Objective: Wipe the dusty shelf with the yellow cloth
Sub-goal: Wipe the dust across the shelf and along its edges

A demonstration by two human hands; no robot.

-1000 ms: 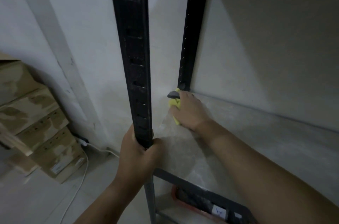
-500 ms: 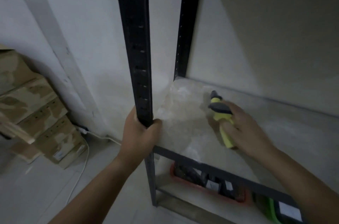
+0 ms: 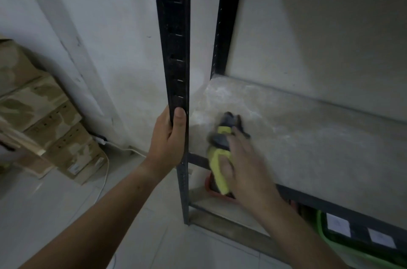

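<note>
Right hand (image 3: 244, 158) slid frontward, pressing bunched yellow-grey cloth (image 3: 217, 158), left hand (image 3: 169, 136) gripping post (image 3: 174, 26).

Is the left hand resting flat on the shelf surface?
No, the left hand grips the black front upright of the rack, beside the shelf board rather than on it.

No lettering can be read anywhere. A pale printed sticker (image 3: 74, 167) sits on the end of a low brown cardboard box (image 3: 72, 147) in the stack at the left, its print too small and blurred to make out. Two white square labels (image 3: 338, 223) front the dark items below the dusty grey shelf board (image 3: 308, 147); no legible marks show on them.
</note>
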